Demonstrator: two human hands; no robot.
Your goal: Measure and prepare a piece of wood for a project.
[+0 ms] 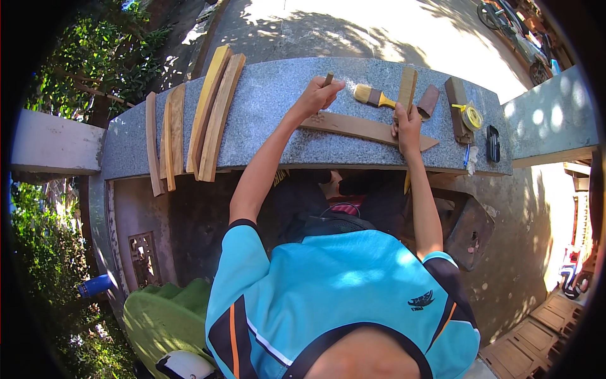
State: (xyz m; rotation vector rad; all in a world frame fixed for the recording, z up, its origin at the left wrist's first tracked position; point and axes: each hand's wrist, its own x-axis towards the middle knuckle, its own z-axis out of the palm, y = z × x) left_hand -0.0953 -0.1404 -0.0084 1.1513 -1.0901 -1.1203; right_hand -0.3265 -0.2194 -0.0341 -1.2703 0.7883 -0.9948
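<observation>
My left hand (317, 99) is closed around a short, thin brown stick (328, 79), whose upper end pokes out above the fingers. My right hand (408, 129) grips the lower end of a flat wooden piece (408, 90) that points away from me. Beneath both hands a long brown wooden strip (356, 128) lies across the grey granite table (271, 95), its pointed end just past my right wrist. Close to my right hand is a paintbrush (374, 96) with pale bristles and a yellow handle. A curled brown sheet (428, 101), perhaps sandpaper, rests beside the wooden piece.
Several wooden strips (216, 114) lie at the left, some overhanging the near edge. At the right are a brown block (456, 107), a yellow-and-clear tape roll (471, 117), a black case (492, 144) and a blue pen (466, 155). A green chair (164, 322) stands lower left.
</observation>
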